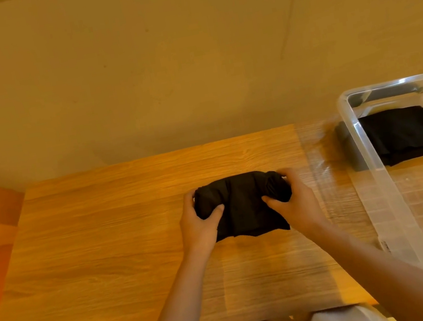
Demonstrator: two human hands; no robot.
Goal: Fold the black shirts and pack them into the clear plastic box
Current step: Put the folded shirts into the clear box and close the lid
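A folded black shirt (242, 203) lies on the wooden table (107, 249), a little right of centre. My left hand (199, 224) grips its left end, thumb on top and fingers curled round the far edge. My right hand (294, 202) grips its right end the same way. The shirt's far part is bunched between both hands. The clear plastic box (379, 187) stands at the table's right end. A stack of folded black shirts (406, 134) sits in its far part.
A plain tan wall rises behind the table. An orange surface borders the table on the left. The person's white garment shows at the table's near edge. The near part of the box holds nothing that I can see.
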